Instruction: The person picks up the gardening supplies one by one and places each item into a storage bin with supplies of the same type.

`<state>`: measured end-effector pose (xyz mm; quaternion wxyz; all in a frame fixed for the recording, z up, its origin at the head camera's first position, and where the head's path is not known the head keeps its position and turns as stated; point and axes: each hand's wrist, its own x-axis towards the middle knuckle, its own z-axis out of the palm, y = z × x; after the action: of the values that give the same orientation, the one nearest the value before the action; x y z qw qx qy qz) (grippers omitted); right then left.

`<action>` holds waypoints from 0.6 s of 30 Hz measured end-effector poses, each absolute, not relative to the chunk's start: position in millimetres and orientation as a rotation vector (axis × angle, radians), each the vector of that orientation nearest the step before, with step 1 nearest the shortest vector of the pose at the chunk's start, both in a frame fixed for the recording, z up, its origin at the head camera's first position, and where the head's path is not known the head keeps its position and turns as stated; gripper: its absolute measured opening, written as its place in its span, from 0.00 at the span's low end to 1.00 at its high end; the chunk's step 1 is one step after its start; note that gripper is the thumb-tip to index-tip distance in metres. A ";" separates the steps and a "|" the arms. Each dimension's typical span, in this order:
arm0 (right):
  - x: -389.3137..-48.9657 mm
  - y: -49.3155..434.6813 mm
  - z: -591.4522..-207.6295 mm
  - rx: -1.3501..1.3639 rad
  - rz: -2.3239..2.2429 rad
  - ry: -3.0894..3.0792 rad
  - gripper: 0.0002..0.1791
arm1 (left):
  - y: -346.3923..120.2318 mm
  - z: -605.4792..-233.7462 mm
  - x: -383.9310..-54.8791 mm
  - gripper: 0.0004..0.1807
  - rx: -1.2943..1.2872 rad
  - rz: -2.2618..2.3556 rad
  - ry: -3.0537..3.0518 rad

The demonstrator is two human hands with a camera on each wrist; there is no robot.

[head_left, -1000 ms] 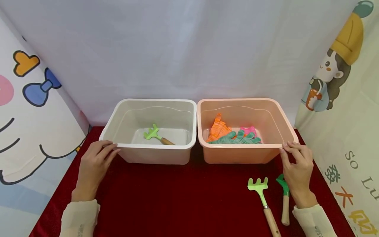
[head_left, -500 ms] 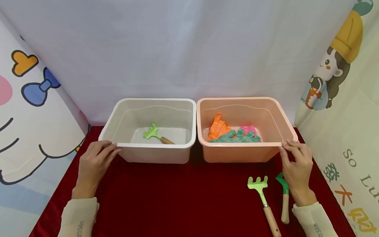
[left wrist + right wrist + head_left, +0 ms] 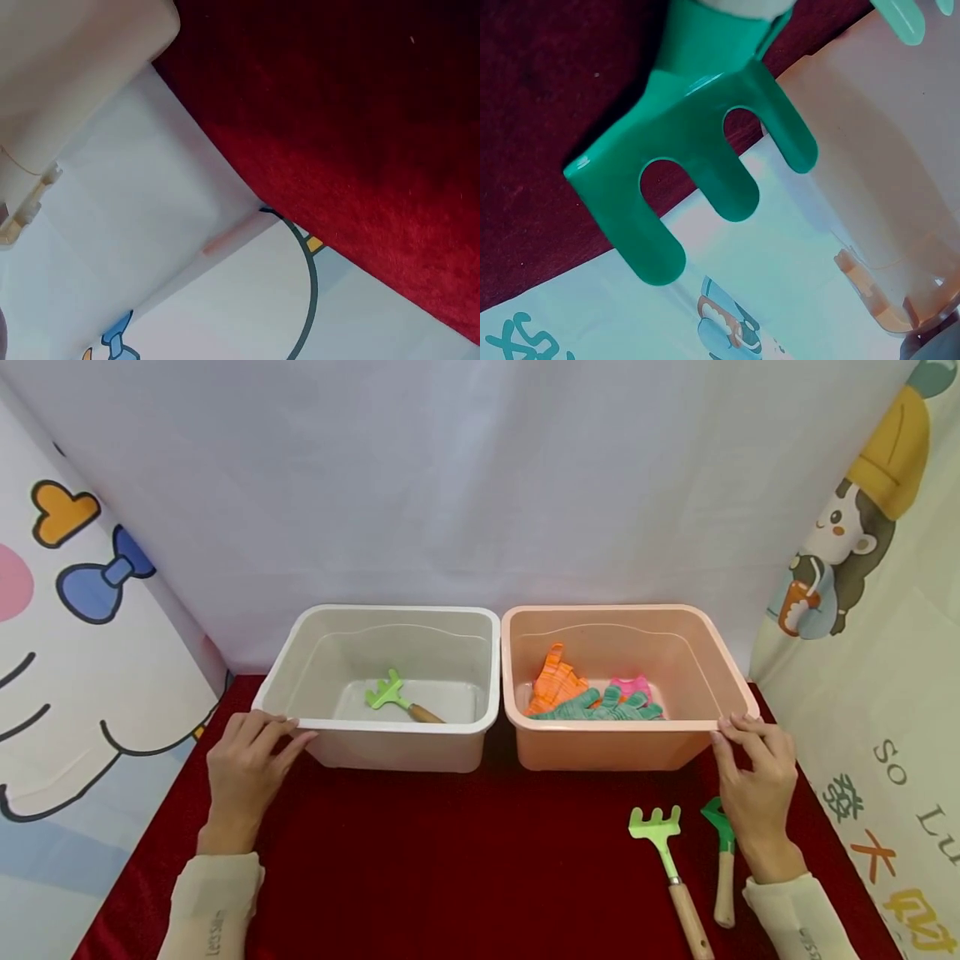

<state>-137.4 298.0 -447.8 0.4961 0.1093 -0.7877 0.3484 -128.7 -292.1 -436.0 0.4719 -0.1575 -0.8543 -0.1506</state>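
Note:
My left hand (image 3: 243, 768) grips the front left corner of a white plastic bin (image 3: 390, 727), fingers over the rim and thumb at the front. On the right, my other hand (image 3: 761, 785) pinches the front right corner of a peach bin (image 3: 600, 747) in the same way. A small light-green hand rake (image 3: 387, 692) lies inside the white bin. In the peach bin lie an orange glove (image 3: 557, 681), a green glove (image 3: 600, 706) and a pink piece (image 3: 633, 687). The left wrist view shows the white bin's wall (image 3: 75, 67); most of the hand is hidden there.
Right of centre on the red cloth (image 3: 450, 860) lies a light-green hand rake (image 3: 660, 831) with a wooden handle. A dark-green rake (image 3: 690, 127) lies beside my right wrist. White curtain (image 3: 450, 485) stands behind the bins; printed cloths hang at both sides.
My left wrist and forearm have shifted slightly right and forward, with the fingers still at the white bin's corner. The view moved a little; the right hand keeps its place on the peach rim.

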 end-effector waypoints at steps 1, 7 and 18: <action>-137.6 298.0 -447.6 0.265 0.844 -1.909 0.10 | -292.0 -435.9 -128.8 0.19 -0.375 -0.372 -2.095; -138.1 298.2 -446.7 0.269 0.852 -1.896 0.10 | -289.6 -435.5 -129.5 0.18 -0.315 -0.397 -2.121; -138.6 298.9 -450.4 0.257 0.848 -1.887 0.10 | -286.6 -437.7 -129.1 0.19 -0.281 -0.447 -2.074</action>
<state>-138.6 298.9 -450.4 0.5040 0.1063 -0.7818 0.3514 -129.1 -286.6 -437.7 0.4802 -0.1153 -0.8500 -0.1834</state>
